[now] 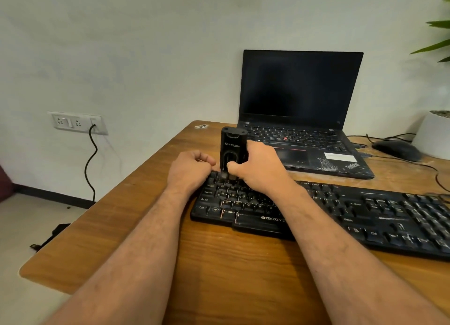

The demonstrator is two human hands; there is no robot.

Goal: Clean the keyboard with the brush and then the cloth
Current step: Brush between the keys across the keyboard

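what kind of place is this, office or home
Probably a home or small-office desk; I cannot tell which. A wooden desk against a plain wall carries an open laptop, a black keyboard and a mouse.

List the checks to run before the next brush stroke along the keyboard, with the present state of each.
1. Right hand grips the black brush tool upright: ok.
2. Brush end meets the top-left keys of the Zebronics keyboard: ok, though the bristles themselves are too hidden to judge.
3. Left hand steadies the keyboard at its top-left corner: cannot tell; its fingers are curled there, but whether they press on it is not clear.
4. Keyboard lies flat on the wooden table: ok.
5. Laptop stands apart, behind the keyboard: ok.
6. Cloth within reach for the later step: not ok, none is in view.
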